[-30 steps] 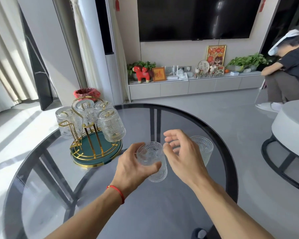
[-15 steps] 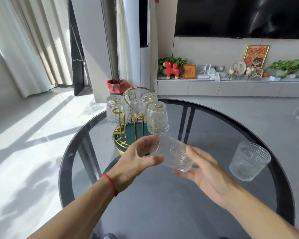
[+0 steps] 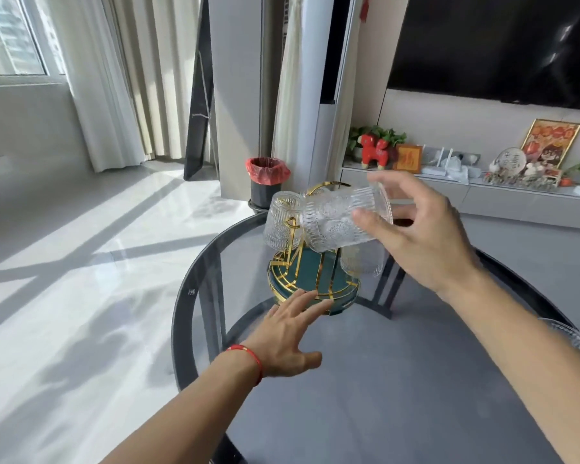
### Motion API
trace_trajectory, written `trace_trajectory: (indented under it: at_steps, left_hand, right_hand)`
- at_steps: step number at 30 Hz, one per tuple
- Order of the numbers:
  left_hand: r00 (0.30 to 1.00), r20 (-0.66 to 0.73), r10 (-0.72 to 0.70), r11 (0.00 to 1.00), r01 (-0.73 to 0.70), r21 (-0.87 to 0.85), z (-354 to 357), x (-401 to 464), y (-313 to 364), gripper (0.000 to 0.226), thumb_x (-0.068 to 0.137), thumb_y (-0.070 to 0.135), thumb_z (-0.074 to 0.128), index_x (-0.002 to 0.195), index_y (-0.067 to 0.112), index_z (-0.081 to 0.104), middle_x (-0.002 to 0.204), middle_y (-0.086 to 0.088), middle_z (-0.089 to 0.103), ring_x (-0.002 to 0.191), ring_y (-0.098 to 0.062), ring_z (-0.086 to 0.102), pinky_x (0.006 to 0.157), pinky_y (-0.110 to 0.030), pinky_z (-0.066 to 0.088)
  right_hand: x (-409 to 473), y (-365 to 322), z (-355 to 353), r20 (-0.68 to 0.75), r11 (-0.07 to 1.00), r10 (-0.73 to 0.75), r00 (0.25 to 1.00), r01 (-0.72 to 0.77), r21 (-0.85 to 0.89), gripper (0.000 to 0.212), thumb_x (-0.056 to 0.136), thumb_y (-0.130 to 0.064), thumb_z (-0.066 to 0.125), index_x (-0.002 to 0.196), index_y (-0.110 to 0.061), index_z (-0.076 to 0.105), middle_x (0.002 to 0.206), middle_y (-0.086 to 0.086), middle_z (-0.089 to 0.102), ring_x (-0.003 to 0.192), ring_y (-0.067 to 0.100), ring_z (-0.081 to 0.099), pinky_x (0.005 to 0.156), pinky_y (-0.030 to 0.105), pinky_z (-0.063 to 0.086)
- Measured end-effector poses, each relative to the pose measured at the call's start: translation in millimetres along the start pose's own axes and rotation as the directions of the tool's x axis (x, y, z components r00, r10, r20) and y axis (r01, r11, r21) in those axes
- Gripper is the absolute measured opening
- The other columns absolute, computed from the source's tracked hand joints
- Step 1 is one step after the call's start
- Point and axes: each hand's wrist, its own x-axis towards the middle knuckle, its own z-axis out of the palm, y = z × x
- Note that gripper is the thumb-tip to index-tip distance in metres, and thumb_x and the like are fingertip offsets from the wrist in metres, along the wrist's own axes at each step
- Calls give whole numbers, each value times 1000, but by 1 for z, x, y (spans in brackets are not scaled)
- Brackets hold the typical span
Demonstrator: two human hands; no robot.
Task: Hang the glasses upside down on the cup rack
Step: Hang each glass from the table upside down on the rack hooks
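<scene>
Glass [image 3: 339, 219] tilted in our right hand [image 3: 426, 236], aiming for a peg; empty, spread left hand [image 3: 288, 336] nears the rack [image 3: 315, 286].

A round desk [image 3: 365, 396] fills the foreground. The cup rack [image 3: 312, 286] stands on its far left part, with glasses [image 3: 280, 222] hanging on it. The right hand [image 3: 416, 236] holds one glass [image 3: 342, 219] tilted on its side above the rack. The left hand [image 3: 288, 336] lies spread low over the desk, fingertips at the rack's near edge. Another glass [image 3: 570, 336] sits at the desk's right edge. A bin [image 3: 267, 180] stands on the floor behind the desk; a shelf [image 3: 482, 192] runs along the wall to the right.
</scene>
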Motion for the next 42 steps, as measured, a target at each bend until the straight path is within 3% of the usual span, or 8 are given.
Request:
trace_trajectory:
  at_steps: [2, 9, 15, 21, 28, 33, 38, 42]
  left_hand:
    - [999, -32, 18, 1000, -18, 1, 4, 1, 0, 90, 87, 38, 67, 160, 37, 15, 170, -2, 13, 158, -23, 1, 125, -56, 17]
    - [995, -75, 62, 998, -63, -6, 9, 2, -8, 89, 86, 31, 69, 160, 29, 19, 168, -3, 17, 156, -21, 5, 126, -44, 15]
    - [997, -73, 40, 999, -38, 19, 9, 4, -5, 89, 87, 29, 69, 160, 29, 18, 169, -3, 15, 157, -23, 3, 127, -48, 16]
    - [997, -76, 28, 999, -26, 37, 8, 5, -2, 85, 88, 27, 69, 158, 25, 22, 169, -4, 17, 157, -25, 6, 127, -46, 17]
    - [997, -74, 19, 998, -14, 65, 11, 6, -2, 83, 87, 27, 67, 158, 24, 23, 169, -4, 17, 157, -24, 4, 127, -47, 18]
    - [992, -123, 18, 997, -8, 82, 9, 5, 5, 72, 87, 22, 65, 153, 20, 35, 166, -6, 28, 156, -25, 15, 123, -46, 29]
    - [930, -366, -28, 998, 6, -61, 7, 10, 30, 47, 84, 9, 57, 130, 16, 63, 135, -2, 64, 128, -22, 54, 103, -37, 50]
    - [895, -446, 22, 990, -82, -116, 10, 15, 57, 39, 77, 6, 57, 113, 16, 68, 109, -3, 73, 104, -25, 61, 85, -41, 54]
  right_hand:
    - [22, -9, 11, 15, 989, -59, 998, 60, -135, 55, 89, -43, 78, 138, -25, 62, 136, -9, 65, 121, 5, 56, 94, 14, 42]
    - [50, -6, 50, 180, 956, 14, 984, 39, -290, 65, 88, -42, 75, 146, -21, 55, 146, 8, 60, 137, 27, 54, 115, 47, 44]
    - [61, -2, 77, 256, 923, 71, 964, 34, -383, 66, 89, -43, 71, 150, -26, 52, 149, 10, 57, 140, 31, 50, 110, 43, 41]
    - [58, 1, 94, 309, 904, 108, 945, 36, -427, 68, 92, -40, 69, 153, -18, 50, 153, 17, 56, 144, 35, 48, 114, 46, 41]
    - [47, 6, 113, 331, 889, 140, 933, 28, -457, 63, 95, -39, 67, 153, -21, 50, 134, 18, 47, 119, 41, 62, 99, 42, 51]
    - [47, 8, 111, 322, 879, 159, 933, 15, -477, 62, 99, -44, 59, 156, -24, 45, 144, 19, 46, 125, 40, 59, 96, 45, 50]
    - [27, 13, 101, 350, 882, 83, 933, 95, -461, 56, 105, -35, 49, 156, -15, 41, 155, 10, 44, 139, 31, 49, 105, 47, 48]
    - [-7, 27, 72, 250, 901, -81, 965, 178, -396, 49, 102, -25, 55, 149, -11, 49, 150, 11, 47, 140, 28, 46, 111, 39, 44]
